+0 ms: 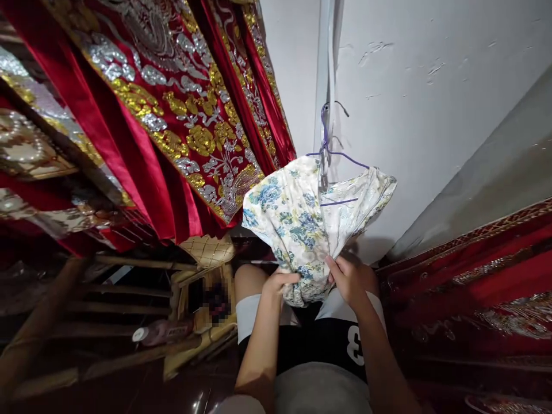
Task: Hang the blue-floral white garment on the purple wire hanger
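Pinching the floral garment [293, 221] near its lower end, the left grip [276, 283] is being held with its thumb laid across the cloth. The opposite side is being pinched by the right grip [348, 279], its thumb being pressed against the garment's front edge. The lower end is being gathered between both grips, above the person's lap, while the shoulders are being spread by a purple hanger [324, 129]. The hanger is being positioned before a pale vertical strip [332, 57] on the white wall [401, 103]; its support cannot be told. To the left, red cloth [190, 103] is being covered by gold and silver embroidery. Below it, a capped bottle [161, 333] is being seen on its side among bamboo rails [133, 263]. At right, red decorated fabric [509, 270] is being seen beside the wall.
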{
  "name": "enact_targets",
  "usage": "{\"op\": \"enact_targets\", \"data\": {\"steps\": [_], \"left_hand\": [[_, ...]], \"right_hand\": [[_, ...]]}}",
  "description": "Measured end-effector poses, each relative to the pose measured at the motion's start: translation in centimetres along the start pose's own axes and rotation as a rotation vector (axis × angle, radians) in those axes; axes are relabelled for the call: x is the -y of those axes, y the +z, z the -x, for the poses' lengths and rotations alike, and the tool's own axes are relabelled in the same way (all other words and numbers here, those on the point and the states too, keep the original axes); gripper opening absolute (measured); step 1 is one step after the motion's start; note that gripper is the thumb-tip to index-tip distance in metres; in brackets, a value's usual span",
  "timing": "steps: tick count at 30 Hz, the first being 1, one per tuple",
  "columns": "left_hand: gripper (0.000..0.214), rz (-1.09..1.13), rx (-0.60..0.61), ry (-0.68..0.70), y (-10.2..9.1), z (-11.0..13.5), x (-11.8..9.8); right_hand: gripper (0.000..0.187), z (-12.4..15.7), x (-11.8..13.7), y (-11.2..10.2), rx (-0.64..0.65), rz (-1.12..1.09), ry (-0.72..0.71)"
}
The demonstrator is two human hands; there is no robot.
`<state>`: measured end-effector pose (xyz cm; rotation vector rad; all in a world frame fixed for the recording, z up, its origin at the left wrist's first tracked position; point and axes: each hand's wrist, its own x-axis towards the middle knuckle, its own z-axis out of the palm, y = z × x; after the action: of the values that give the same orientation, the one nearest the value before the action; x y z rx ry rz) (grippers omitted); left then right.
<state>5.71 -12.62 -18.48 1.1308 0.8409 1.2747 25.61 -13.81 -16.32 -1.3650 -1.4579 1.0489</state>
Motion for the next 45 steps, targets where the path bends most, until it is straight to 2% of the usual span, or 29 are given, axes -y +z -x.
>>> {"op": "enact_targets", "data": {"steps": [3,5,7,9,10,11,12,14,16,19,22,25,28,32,35,37,41,43,45], "left_hand": [[0.050,-0.010,-0.205,-0.067,0.7,-1.2,-0.1],[0.044,-0.011,-0.368,-0.014,1.0,-1.8,0.5],[0.043,-0.061,-0.573,0.115,1.5,-2.0,1.5],[0.045,-0.220,-0.789,0.307,2.3,-1.6,2.7],[0.043,-0.321,-0.848,0.408,2.9,-1.3,3.3],[0.038,-0.412,-0.837,0.484,3.6,-0.9,3.8],[0.031,-0.473,-0.749,0.514,4.2,-0.5,4.3],[0.023,-0.485,-0.459,0.448,5.4,0.3,4.9],[0.030,-0.427,-0.232,0.318,6.2,0.8,5.2],[0.034,-0.416,-0.085,0.241,6.1,0.8,4.9],[0.028,-0.480,0.016,0.293,5.6,0.3,4.5],[0.023,-0.501,-0.009,0.337,5.5,0.0,4.7],[0.016,-0.504,-0.067,0.307,5.8,0.1,5.0],[0.014,-0.433,-0.168,0.300,6.4,0.1,4.8],[0.019,-0.374,-0.249,0.294,6.6,-0.3,4.5],[0.009,-0.360,-0.242,0.263,6.5,-0.6,4.5],[0.019,-0.499,-0.167,0.300,5.7,-0.6,4.7],[0.021,-0.602,-0.132,0.324,5.4,-0.1,4.8],[0.022,-0.676,-0.082,0.329,5.7,0.5,4.8]], "right_hand": [[0.057,0.1,1.3,-0.3,-0.048,0.120,-0.021],[0.057,0.3,1.9,-0.5,-0.061,0.199,-0.012],[0.057,0.3,2.1,-0.5,-0.065,0.231,0.023],[0.057,0.3,1.7,-0.3,-0.065,0.201,0.071],[0.056,0.2,1.4,-0.2,-0.055,0.169,0.097],[0.054,0.2,1.0,0.0,-0.040,0.129,0.119],[0.051,0.1,0.6,0.2,-0.022,0.083,0.131],[0.041,0.0,0.1,0.6,0.014,0.007,0.114],[0.031,0.0,0.0,0.8,0.027,-0.016,0.083],[0.023,-0.3,0.7,0.4,0.046,0.003,0.100],[0.026,-0.6,1.8,-0.3,0.107,0.011,0.120],[0.027,-0.7,2.4,-0.5,0.155,0.009,0.098],[0.028,-0.8,2.6,-0.2,0.172,-0.098,0.087],[0.027,-1.5,3.1,0.1,0.176,-0.209,0.058],[0.024,-1.7,3.3,0.4,0.227,-0.225,0.084],[0.023,-1.6,3.3,0.8,0.249,-0.237,0.110],[0.029,-1.9,3.8,0.4,0.194,-0.222,0.092],[0.028,-3.3,5.2,-0.7,0.132,-0.185,0.046],[0.025,-5.6,7.8,-2.1,0.041,-0.168,-0.009]]}}
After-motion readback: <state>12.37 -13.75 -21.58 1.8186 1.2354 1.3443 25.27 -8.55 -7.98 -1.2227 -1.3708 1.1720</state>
